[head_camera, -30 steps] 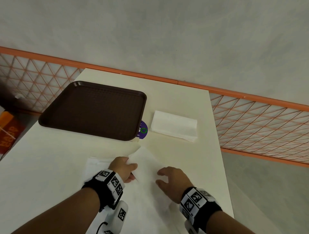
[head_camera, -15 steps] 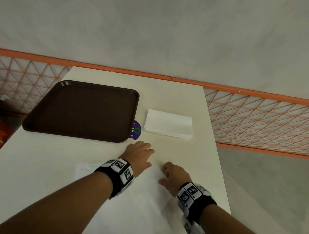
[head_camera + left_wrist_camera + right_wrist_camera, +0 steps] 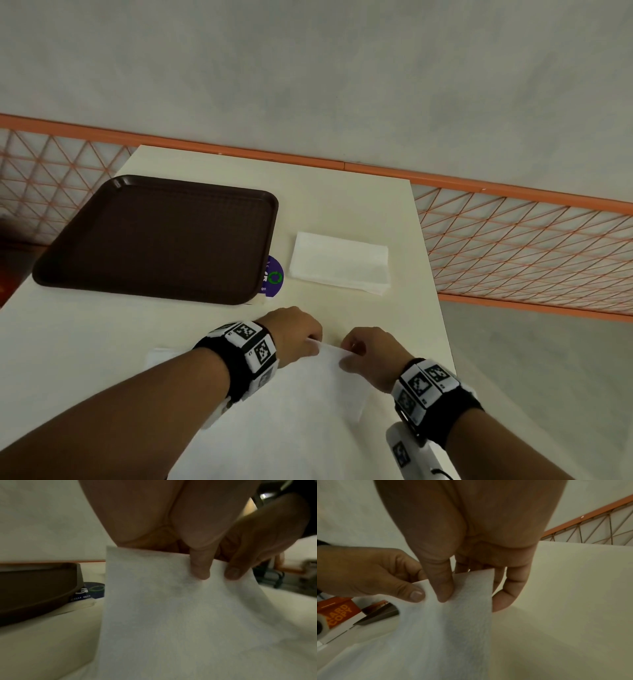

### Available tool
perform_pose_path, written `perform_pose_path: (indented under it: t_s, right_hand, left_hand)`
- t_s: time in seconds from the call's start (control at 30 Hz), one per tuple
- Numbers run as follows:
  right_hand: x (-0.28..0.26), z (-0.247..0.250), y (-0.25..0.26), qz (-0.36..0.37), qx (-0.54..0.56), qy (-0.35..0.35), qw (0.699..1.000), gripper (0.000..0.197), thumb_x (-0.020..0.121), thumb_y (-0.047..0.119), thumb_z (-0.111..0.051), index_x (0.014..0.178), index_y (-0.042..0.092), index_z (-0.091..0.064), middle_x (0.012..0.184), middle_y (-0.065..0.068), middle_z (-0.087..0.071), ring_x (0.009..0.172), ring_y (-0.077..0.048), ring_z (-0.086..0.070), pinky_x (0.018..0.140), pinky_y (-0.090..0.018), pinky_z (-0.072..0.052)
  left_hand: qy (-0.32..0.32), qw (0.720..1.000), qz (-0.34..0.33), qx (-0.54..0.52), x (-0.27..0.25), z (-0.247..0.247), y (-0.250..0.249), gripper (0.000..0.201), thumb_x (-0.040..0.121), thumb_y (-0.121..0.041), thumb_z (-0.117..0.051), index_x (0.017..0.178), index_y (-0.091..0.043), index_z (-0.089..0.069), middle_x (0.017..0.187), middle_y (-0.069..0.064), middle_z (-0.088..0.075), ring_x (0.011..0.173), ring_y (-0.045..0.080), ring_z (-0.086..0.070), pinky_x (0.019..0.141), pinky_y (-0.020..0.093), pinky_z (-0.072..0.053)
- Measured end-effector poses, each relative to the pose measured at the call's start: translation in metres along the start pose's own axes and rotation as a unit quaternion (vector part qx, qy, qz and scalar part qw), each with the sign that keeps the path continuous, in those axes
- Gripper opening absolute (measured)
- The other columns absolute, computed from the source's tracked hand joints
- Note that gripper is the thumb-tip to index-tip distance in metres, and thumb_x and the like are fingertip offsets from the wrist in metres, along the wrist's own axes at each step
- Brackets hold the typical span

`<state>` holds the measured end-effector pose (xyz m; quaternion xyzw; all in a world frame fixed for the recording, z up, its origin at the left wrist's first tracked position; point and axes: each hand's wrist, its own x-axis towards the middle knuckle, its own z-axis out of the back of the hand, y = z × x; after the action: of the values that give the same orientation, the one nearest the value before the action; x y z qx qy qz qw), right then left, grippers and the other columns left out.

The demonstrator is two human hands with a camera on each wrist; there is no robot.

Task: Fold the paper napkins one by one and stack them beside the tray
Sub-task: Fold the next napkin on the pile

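A white paper napkin [image 3: 308, 404] lies near the table's front edge with its far edge lifted. My left hand [image 3: 298, 334] pinches that edge between thumb and fingers [image 3: 199, 566]. Close beside it, my right hand [image 3: 368, 349] pinches the same edge, thumb [image 3: 443, 588] on top. The napkin [image 3: 450, 628] hangs down from both hands to the table. A stack of folded napkins [image 3: 339, 262] sits right of the brown tray [image 3: 154, 240]. More white paper [image 3: 159, 356] shows under my left forearm.
A purple round sticker [image 3: 272, 279] peeks out at the tray's right corner. An orange mesh railing [image 3: 527, 253] runs behind and right of the cream table [image 3: 342, 198]. The table's right edge is close to my right wrist. An orange box [image 3: 337, 611] sits off left.
My left hand went from gripping the napkin, to lying flat on it, to pinching its far edge. My right hand moved from resting on the napkin to pinching the same lifted edge.
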<state>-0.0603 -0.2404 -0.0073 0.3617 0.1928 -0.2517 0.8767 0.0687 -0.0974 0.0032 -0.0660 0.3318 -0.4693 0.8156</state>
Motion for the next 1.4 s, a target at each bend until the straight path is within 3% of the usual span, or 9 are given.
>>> perform_pose_path:
  t_s: [0.13, 0.27, 0.4, 0.57, 0.7, 0.87, 1.03, 1.17, 1.4]
  right_hand:
    - [0.001, 0.017, -0.003, 0.015, 0.036, 0.034, 0.999, 0.011, 0.082, 0.025, -0.069, 0.076, 0.031, -0.062, 0.083, 0.009, -0.065, 0.074, -0.007, -0.059, 0.064, -0.018, -0.045]
    - [0.012, 0.018, -0.014, -0.024, 0.017, 0.017, 0.999, 0.006, 0.084, 0.025, -0.069, 0.080, 0.026, -0.065, 0.085, 0.004, -0.066, 0.076, -0.011, -0.060, 0.064, -0.019, -0.046]
    - [0.016, 0.008, -0.019, -0.052, -0.126, -0.066, 0.988, 0.039, 0.092, 0.031, -0.057, 0.130, 0.022, -0.053, 0.127, 0.000, -0.056, 0.116, -0.019, -0.053, 0.094, -0.027, -0.044]
    - [0.000, -0.028, -0.009, 0.063, -0.225, -0.071, 0.970, 0.055, 0.100, 0.030, -0.035, 0.152, 0.016, -0.020, 0.159, -0.002, -0.019, 0.147, -0.022, -0.014, 0.119, -0.038, -0.012]
    - [-0.008, -0.062, -0.017, 0.065, -0.283, 0.016, 0.957, 0.071, 0.088, 0.043, 0.004, 0.153, 0.015, 0.007, 0.158, 0.001, 0.021, 0.148, -0.024, 0.015, 0.111, -0.041, 0.015]
    - [-0.012, -0.070, -0.045, 0.055, -0.294, 0.011, 0.954, 0.063, 0.100, 0.051, -0.009, 0.149, 0.023, 0.020, 0.148, 0.010, 0.036, 0.140, -0.019, 0.032, 0.112, -0.051, 0.019]
    - [-0.021, -0.056, -0.067, 0.037, -0.285, -0.002, 0.958, 0.071, 0.096, 0.059, -0.008, 0.152, 0.022, 0.014, 0.154, 0.009, 0.031, 0.141, -0.017, 0.031, 0.114, -0.051, 0.015]
    - [-0.018, -0.044, -0.055, 0.037, -0.269, -0.028, 0.962, 0.082, 0.086, 0.065, -0.016, 0.153, 0.018, -0.007, 0.162, 0.002, 0.002, 0.149, -0.022, 0.002, 0.119, -0.045, -0.004]
    - [0.001, -0.015, -0.019, -0.010, -0.239, 0.021, 0.971, 0.061, 0.079, 0.051, -0.067, 0.129, 0.027, -0.041, 0.126, 0.003, -0.053, 0.116, -0.023, -0.047, 0.099, -0.040, -0.038]
  left_hand:
    - [-0.004, 0.995, 0.015, -0.103, -0.002, 0.004, 0.010, 0.023, 0.090, -0.035, -0.060, 0.103, -0.019, -0.071, 0.096, -0.004, -0.069, 0.086, 0.014, -0.063, 0.077, 0.025, -0.050]
    - [0.015, 0.998, 0.054, -0.027, 0.005, -0.002, 0.019, 0.030, 0.095, -0.036, -0.053, 0.113, -0.017, -0.068, 0.110, 0.001, -0.068, 0.100, 0.018, -0.062, 0.085, 0.027, -0.048]
    - [-0.105, 0.978, 0.116, 0.137, 0.009, -0.015, 0.028, 0.031, 0.100, -0.034, -0.037, 0.122, -0.018, -0.052, 0.124, 0.002, -0.053, 0.114, 0.024, -0.050, 0.093, 0.037, -0.043]
    - [-0.197, 0.967, 0.033, 0.158, 0.003, -0.059, 0.014, 0.046, 0.098, -0.029, -0.023, 0.133, -0.015, -0.049, 0.143, 0.007, -0.045, 0.130, 0.028, -0.039, 0.105, 0.041, -0.039]
    - [-0.072, 0.990, 0.042, 0.112, -0.004, -0.091, -0.001, 0.081, 0.082, -0.044, 0.014, 0.153, -0.014, -0.011, 0.161, 0.003, 0.000, 0.148, 0.023, 0.000, 0.118, 0.042, -0.006]
    - [-0.055, 0.982, 0.062, 0.167, -0.011, -0.105, 0.018, 0.060, 0.087, -0.048, -0.030, 0.127, -0.016, -0.063, 0.140, 0.003, -0.053, 0.127, 0.023, -0.051, 0.093, 0.048, -0.049]
    - [-0.092, 0.979, 0.093, 0.156, -0.016, -0.093, 0.029, 0.068, 0.086, -0.050, -0.024, 0.130, -0.012, -0.059, 0.144, 0.008, -0.047, 0.127, 0.027, -0.052, 0.096, 0.052, -0.043]
    - [-0.054, 0.986, 0.107, 0.118, -0.013, -0.085, 0.014, 0.068, 0.095, -0.051, -0.008, 0.153, -0.017, -0.005, 0.161, 0.000, 0.009, 0.148, 0.022, 0.006, 0.118, 0.049, 0.001]
    - [-0.108, 0.981, 0.119, 0.112, 0.001, -0.068, -0.004, 0.041, 0.086, -0.035, -0.050, 0.123, -0.020, -0.046, 0.132, -0.001, -0.038, 0.122, 0.022, -0.037, 0.102, 0.041, -0.032]
